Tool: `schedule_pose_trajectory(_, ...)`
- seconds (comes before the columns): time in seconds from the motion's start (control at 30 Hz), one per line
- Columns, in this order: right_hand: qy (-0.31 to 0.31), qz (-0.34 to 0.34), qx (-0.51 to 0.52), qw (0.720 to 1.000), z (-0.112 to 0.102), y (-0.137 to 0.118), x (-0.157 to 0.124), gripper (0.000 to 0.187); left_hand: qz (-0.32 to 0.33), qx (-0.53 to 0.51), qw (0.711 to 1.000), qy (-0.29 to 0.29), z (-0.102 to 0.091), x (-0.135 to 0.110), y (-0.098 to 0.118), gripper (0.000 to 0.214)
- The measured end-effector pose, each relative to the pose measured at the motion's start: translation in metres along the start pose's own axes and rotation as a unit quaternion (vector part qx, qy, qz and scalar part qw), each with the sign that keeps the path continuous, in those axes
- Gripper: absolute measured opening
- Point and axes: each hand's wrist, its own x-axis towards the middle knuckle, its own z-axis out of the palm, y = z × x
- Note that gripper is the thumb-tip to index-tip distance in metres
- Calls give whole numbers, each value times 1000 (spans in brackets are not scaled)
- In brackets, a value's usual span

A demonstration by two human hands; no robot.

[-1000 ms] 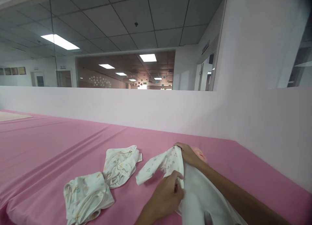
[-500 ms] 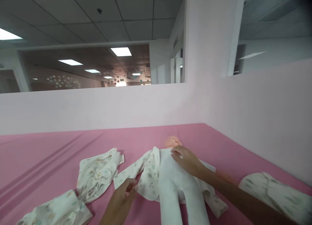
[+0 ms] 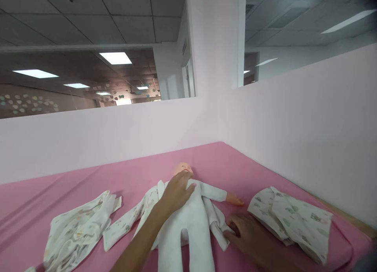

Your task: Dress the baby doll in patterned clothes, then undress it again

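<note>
A baby doll (image 3: 182, 219) in a white cloth suit lies on its back, its head (image 3: 184, 168) toward the far wall. Beneath it a white patterned baby shirt (image 3: 129, 221) is spread out, one sleeve to the left, the other crumpled at the right. My left hand (image 3: 176, 191) lies across the doll's upper chest near the neck, fingers stretched and thumb apart. Below the doll's arm (image 3: 234, 198), my right hand (image 3: 246, 230) is at the end of the right sleeve (image 3: 218, 227), with thumb and curled fingers closed on its edge.
Pink sheeting (image 3: 141, 172) covers the surface. A crumpled patterned baby garment (image 3: 79, 234) lies at the left, and a folded patterned cloth (image 3: 294, 219) at the right. White walls (image 3: 288, 134) with windows meet in a corner behind.
The view has turned right. My left hand has moved from the left of the shirt onto the doll's chest. My right hand has left the chest for the right sleeve.
</note>
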Motion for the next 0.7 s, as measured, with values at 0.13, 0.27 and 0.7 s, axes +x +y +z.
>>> schedule_pose_trajectory(0.13, -16, -16, 6, 1000, 7, -3, 7, 11, 80, 131, 965, -214, 47, 64, 12, 57)
schedule_pose_trajectory(0.27, 9, -11, -37, 999, -4, 21, 13, 12, 51, 181, 948, -257, 76, 89, 10, 60)
schedule_pose_trajectory(0.7, 94, 117, -145, 978, -54, 137, 123, 17, 18, 164, 975, -150, 38, 38, -4, 38)
